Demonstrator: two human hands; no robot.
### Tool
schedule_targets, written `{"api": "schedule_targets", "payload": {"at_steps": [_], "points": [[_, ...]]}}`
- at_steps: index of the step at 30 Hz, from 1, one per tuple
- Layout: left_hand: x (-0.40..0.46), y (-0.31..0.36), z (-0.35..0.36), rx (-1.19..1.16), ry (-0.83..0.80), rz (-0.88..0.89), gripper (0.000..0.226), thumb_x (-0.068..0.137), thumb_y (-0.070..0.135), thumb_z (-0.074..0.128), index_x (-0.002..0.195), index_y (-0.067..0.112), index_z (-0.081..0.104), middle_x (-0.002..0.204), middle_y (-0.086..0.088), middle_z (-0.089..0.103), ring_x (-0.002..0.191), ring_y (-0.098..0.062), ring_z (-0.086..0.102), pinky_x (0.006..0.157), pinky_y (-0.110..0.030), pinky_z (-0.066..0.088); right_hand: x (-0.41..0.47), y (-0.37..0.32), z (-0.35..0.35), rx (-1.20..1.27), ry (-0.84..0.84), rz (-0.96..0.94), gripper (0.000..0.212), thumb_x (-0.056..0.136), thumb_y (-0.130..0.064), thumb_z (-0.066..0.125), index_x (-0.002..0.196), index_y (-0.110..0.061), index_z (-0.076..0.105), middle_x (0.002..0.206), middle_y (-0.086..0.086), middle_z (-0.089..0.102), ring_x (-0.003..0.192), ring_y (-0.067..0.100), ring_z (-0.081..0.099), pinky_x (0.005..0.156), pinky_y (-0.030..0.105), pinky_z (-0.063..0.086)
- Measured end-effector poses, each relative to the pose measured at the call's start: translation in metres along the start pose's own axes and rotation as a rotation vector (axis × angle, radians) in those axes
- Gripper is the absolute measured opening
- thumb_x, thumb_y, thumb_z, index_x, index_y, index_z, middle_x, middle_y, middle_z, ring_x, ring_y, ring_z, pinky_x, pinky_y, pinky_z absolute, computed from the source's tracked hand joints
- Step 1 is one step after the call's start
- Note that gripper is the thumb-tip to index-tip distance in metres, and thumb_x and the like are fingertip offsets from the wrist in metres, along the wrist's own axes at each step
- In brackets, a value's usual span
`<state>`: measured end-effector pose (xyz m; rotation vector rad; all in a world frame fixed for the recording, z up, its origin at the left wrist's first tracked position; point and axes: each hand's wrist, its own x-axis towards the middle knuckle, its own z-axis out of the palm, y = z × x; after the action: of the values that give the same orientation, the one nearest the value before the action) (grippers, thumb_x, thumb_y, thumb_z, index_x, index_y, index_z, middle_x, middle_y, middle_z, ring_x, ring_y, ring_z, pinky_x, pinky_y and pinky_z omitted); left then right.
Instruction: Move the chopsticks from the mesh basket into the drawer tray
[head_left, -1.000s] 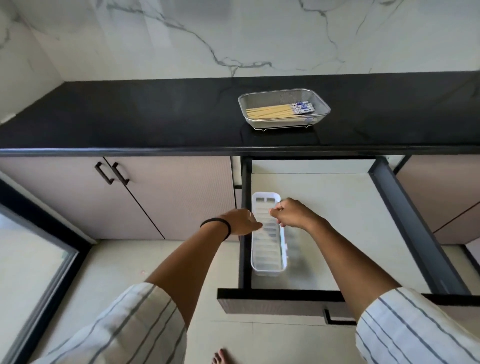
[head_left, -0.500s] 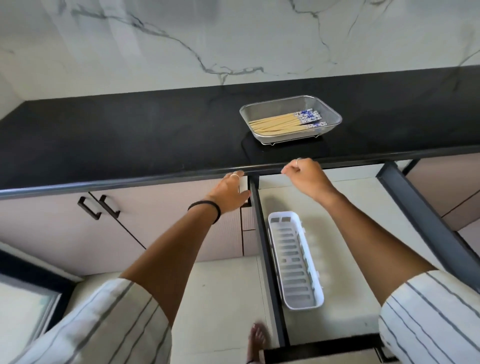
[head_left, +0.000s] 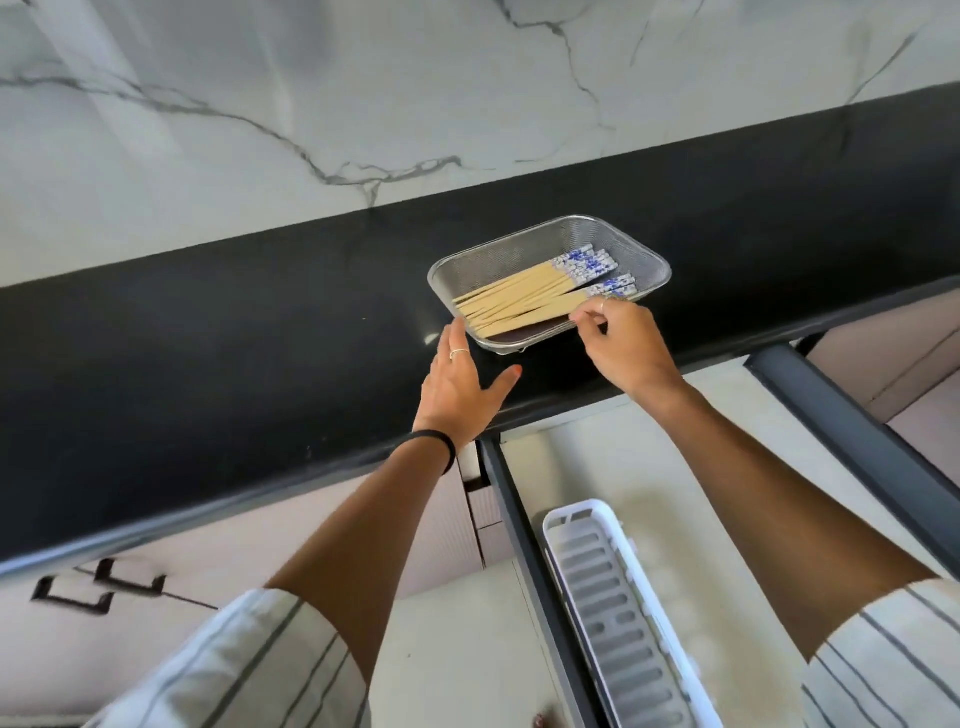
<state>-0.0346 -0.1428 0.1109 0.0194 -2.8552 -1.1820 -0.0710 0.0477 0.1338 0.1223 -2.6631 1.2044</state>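
Sleeves (head_left: 249, 670): two, pale with dark stripes, at the bottom corners of the view.
Drawer tray (head_left: 618, 618): one white slotted plastic tray, lying lengthwise along the left side of the open drawer (head_left: 691, 467); nothing lies in the visible part, and its near end is cut off by the frame edge.
Drawer: pulled out below the desk edge; besides the tray, its pale floor holds nothing that can be seen.
Cabinet handles (head_left: 98, 590): two dark handles, blurred, on the doors at lower left.
Left hand (head_left: 460, 387): fingers spread apart and flat above the desk (head_left: 208, 353), with one ring and a black band at the wrist; the fingertips reach the near left corner of the basket, and contact cannot be told.
Right hand (head_left: 621, 340): one ring; thumb and fingers drawn together at the near rim of the basket over the chopsticks; whether they pinch a stick cannot be told.
Mesh basket (head_left: 519, 249): one shallow metal basket on the black desk.
Chopsticks (head_left: 519, 301): all inside the basket, a fanned bundle of pale wooden sticks with blue-and-white patterned ends pointing right; exact count not resolvable.
Wall (head_left: 363, 78): white marble with grey veins.
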Motion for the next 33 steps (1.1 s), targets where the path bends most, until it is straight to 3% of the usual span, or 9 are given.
{"api": "schedule_targets", "payload": {"at_steps": [3, 8, 15, 19, 23, 26, 29, 33], "points": [[0.012, 0.001, 0.003, -0.012, 0.063, 0.059, 0.092, 0.09, 0.048, 0.064, 0.156, 0.014, 0.01, 0.161, -0.006, 0.02, 0.147, -0.025, 0.028, 0.117, -0.047, 0.033, 0.01, -0.004, 0.004, -0.05, -0.035, -0.031, 0.021, 0.094, -0.018, 0.051, 0.107, -0.013, 0.067, 0.11, 0.003, 0.068, 0.1, 0.014, 0.062, 0.082, 0.021, 0.044], [0.028, -0.009, 0.025, -0.114, 0.058, 0.01, 0.1, 0.088, 0.06, 0.06, 0.158, 0.016, 0.003, 0.165, -0.009, -0.005, 0.15, -0.031, 0.02, 0.12, -0.049, 0.026, 0.029, 0.001, 0.006, -0.152, -0.015, 0.061, 0.022, 0.095, -0.022, 0.05, 0.11, -0.016, 0.065, 0.112, 0.005, 0.068, 0.103, 0.018, 0.063, 0.087, 0.029, 0.049], [0.038, -0.036, 0.036, -0.267, -0.008, 0.147, 0.092, 0.087, 0.064, 0.056, 0.156, 0.023, 0.009, 0.164, -0.002, -0.005, 0.147, -0.027, 0.029, 0.119, -0.046, 0.031, 0.052, 0.0, 0.022, -0.251, -0.034, 0.188, 0.025, 0.092, -0.02, 0.053, 0.114, -0.017, 0.064, 0.115, 0.008, 0.068, 0.096, 0.021, 0.066, 0.087, 0.034, 0.054], [0.047, -0.052, 0.031, -0.32, -0.02, 0.228, 0.08, 0.087, 0.06, 0.056, 0.149, 0.021, 0.024, 0.163, 0.001, 0.002, 0.145, -0.019, 0.031, 0.115, -0.025, 0.026, 0.067, 0.004, 0.032, -0.357, -0.123, 0.26, 0.031, 0.089, -0.021, 0.059, 0.12, -0.02, 0.061, 0.121, 0.01, 0.064, 0.107, 0.024, 0.061, 0.09, 0.028, 0.047], [0.053, -0.063, 0.027, -0.351, -0.043, 0.273, 0.072, 0.088, 0.057, 0.058, 0.144, 0.019, 0.034, 0.162, 0.0, 0.008, 0.146, -0.017, 0.028, 0.116, -0.026, 0.029, 0.081, 0.006, 0.039, -0.453, -0.22, 0.31, 0.049, 0.085, -0.013, 0.063, 0.131, -0.025, 0.052, 0.136, 0.006, 0.053, 0.118, 0.022, 0.055, 0.091, 0.027, 0.043], [0.051, -0.065, 0.022, -0.363, -0.06, 0.261, 0.073, 0.086, 0.061, 0.055, 0.141, 0.018, 0.038, 0.158, 0.002, 0.015, 0.141, -0.016, 0.035, 0.111, -0.017, 0.031, 0.089, 0.004, 0.041, -0.502, -0.287, 0.352, 0.058, 0.083, -0.004, 0.061, 0.134, -0.028, 0.049, 0.143, 0.006, 0.046, 0.125, 0.023, 0.05, 0.095, 0.029, 0.044], [0.048, -0.065, 0.018, -0.353, -0.074, 0.256, 0.07, 0.083, 0.063, 0.054, 0.131, 0.013, 0.043, 0.152, -0.002, 0.02, 0.134, -0.015, 0.04, 0.098, 0.004, 0.025, 0.091, 0.003, 0.041, -0.54, -0.315, 0.381, 0.056, 0.081, 0.001, 0.062, 0.129, -0.026, 0.053, 0.138, 0.009, 0.05, 0.121, 0.026, 0.053, 0.095, 0.031, 0.045], [0.045, -0.069, 0.016, -0.349, -0.098, 0.271, 0.071, 0.083, 0.06, 0.055, 0.13, 0.009, 0.044, 0.15, -0.008, 0.022, 0.134, -0.018, 0.042, 0.097, 0.005, 0.027, 0.086, 0.002, 0.038, -0.639, -0.323, 0.349, 0.051, 0.08, 0.004, 0.064, 0.122, -0.023, 0.055, 0.135, 0.005, 0.047, 0.12, 0.025, 0.051, 0.092, 0.034, 0.044]]}}
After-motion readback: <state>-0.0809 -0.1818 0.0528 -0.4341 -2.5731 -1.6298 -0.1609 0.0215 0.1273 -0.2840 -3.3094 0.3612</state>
